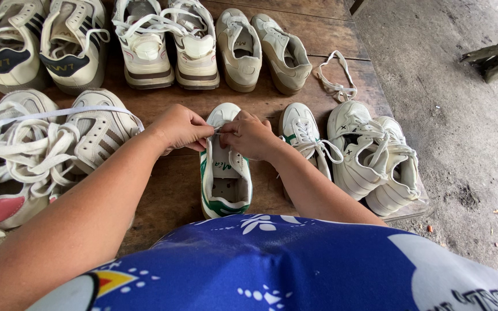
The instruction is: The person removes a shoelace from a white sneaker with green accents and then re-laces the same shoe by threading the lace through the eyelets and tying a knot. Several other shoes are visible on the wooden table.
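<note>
blue shirt [295, 259] | green-trimmed sneaker [224, 184] beneath hands | left hand [181, 128], right hand [250, 135] pinching its lace

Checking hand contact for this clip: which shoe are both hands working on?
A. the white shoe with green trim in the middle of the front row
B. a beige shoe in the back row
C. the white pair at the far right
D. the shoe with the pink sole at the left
A: the left hand and the right hand meet over the lace area of the white and green shoe, fingers pinched together there.
</note>
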